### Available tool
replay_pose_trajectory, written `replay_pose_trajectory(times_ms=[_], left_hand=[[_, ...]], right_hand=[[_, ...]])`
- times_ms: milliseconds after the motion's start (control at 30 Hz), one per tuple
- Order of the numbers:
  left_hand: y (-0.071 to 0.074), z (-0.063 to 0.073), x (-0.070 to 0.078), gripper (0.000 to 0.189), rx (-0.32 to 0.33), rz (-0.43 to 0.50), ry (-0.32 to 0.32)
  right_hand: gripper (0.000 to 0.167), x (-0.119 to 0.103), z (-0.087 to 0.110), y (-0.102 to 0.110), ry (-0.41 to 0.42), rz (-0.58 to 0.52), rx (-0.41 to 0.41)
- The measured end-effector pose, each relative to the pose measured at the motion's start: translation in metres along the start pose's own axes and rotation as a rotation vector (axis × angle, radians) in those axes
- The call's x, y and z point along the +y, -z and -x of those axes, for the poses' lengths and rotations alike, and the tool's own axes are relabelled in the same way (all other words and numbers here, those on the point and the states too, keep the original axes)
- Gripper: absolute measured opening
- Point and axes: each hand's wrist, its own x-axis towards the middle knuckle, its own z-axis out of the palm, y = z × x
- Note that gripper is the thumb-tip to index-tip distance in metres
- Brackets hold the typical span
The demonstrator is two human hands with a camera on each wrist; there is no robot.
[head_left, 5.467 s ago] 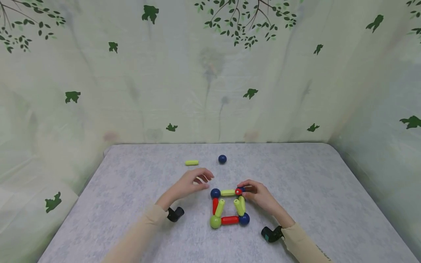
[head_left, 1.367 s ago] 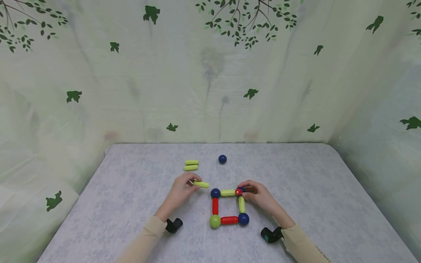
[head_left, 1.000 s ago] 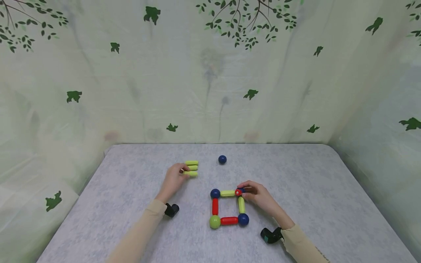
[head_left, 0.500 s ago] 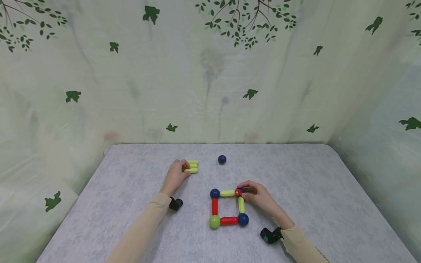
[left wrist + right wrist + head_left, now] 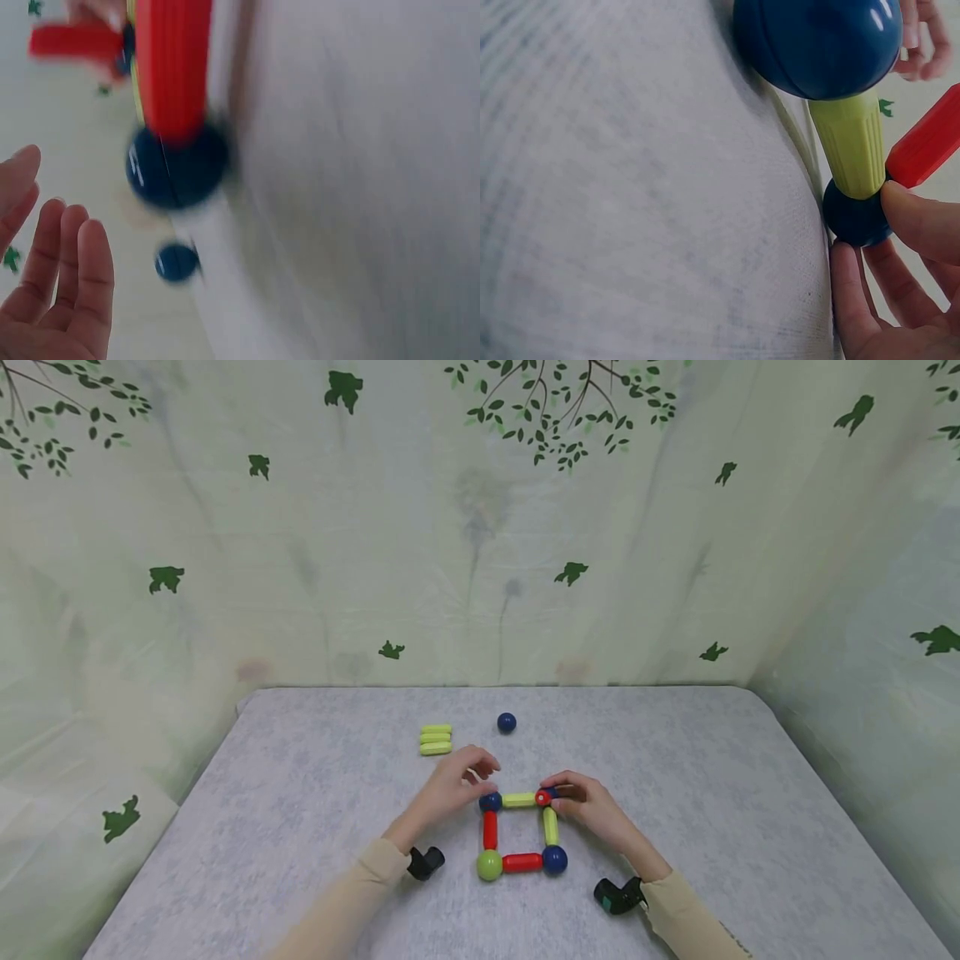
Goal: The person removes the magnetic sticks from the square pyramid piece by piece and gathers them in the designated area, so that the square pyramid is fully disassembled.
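Note:
A square frame of magnetic balls and rods lies on the table. Its corners are a green ball (image 5: 490, 865) and blue balls, one near right (image 5: 555, 859). Red rods (image 5: 522, 862) form the near and left sides, yellow-green rods (image 5: 518, 800) the far and right ones. My right hand (image 5: 588, 803) grips the far right blue ball (image 5: 855, 223) between thumb and fingers; a red rod (image 5: 928, 139) stands up from that ball. Above the far left blue ball (image 5: 178, 169) hovers my left hand (image 5: 456, 781), fingers loosely bent and holding nothing, apart from the ball in the left wrist view.
Three loose yellow-green rods (image 5: 435, 739) lie side by side at the back left of the table (image 5: 712, 777). To their right sits a loose blue ball (image 5: 506, 722). A patterned curtain (image 5: 480, 527) hangs behind the table.
Two yellow-green rods that stood on the near corner balls now lie with the one at the back left. My left hand let go there and came back toward the frame; the right hand stayed put.

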Motion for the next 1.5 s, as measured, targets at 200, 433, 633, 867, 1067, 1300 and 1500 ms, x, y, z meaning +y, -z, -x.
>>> replay_pose_trajectory(times_ms=[200, 433, 633, 867, 1067, 1300, 1500], left_hand=[[-0.036, -0.005, 0.024, 0.023, -0.088, 0.08, -0.031], [-0.053, -0.009, 0.03, 0.013, -0.067, 0.028, -0.039], [-0.048, -0.003, 0.022, 0.012, -0.005, 0.044, -0.002], [-0.045, 0.006, 0.012, 0.014, -0.011, 0.164, 0.017], [-0.029, 0.006, 0.013, 0.009, 0.006, 0.204, 0.031], [0.009, 0.013, -0.013, 0.017, 0.275, 0.155, 0.215], [0.036, 0.021, -0.037, 0.015, 0.39, -0.004, 0.366]], right_hand=[[0.024, 0.002, 0.0, 0.001, 0.019, -0.014, -0.004], [0.023, -0.004, 0.002, 0.001, 0.02, -0.013, -0.006], [0.024, -0.011, 0.004, 0.0, 0.02, -0.018, -0.018], [0.023, 0.001, -0.002, 0.0, 0.007, -0.004, -0.025], [0.024, 0.003, -0.002, 0.0, 0.005, -0.012, -0.012], [0.024, -0.006, 0.003, 0.0, 0.007, -0.002, -0.01], [0.023, -0.035, 0.015, 0.0, 0.02, 0.01, -0.02]])
